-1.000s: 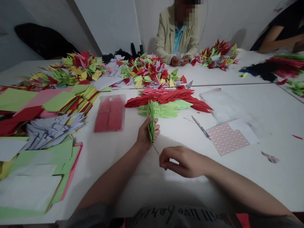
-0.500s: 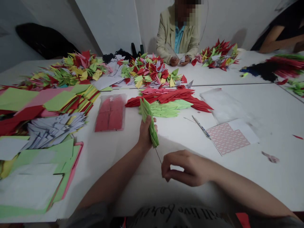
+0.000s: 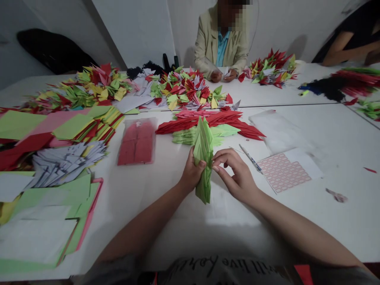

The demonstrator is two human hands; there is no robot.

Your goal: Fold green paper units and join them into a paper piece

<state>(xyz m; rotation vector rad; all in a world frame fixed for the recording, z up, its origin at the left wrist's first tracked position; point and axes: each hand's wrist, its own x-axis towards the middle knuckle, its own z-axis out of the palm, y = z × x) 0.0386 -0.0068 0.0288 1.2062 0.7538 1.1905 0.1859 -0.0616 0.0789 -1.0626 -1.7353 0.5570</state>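
A long bundle of green folded paper pieces (image 3: 203, 158), nested into a spiky stack, stands nearly upright between my hands. My left hand (image 3: 192, 172) grips it from the left side. My right hand (image 3: 234, 172) reaches it from the right, with the fingertips pressing on its middle. The thin dark wire that showed under the bundle earlier is hidden now.
Right ahead lie red and light green folded pieces (image 3: 204, 122). A red paper pack in plastic (image 3: 137, 142) lies left, paper stacks (image 3: 59, 126) further left. A pen (image 3: 251, 158) and pink label sheet (image 3: 283, 172) lie right. A co-worker's hands (image 3: 224, 75) work across the table.
My right hand has moved up and left onto the green bundle. The bundle has shifted right and now stands more upright, and the wire below it no longer shows.
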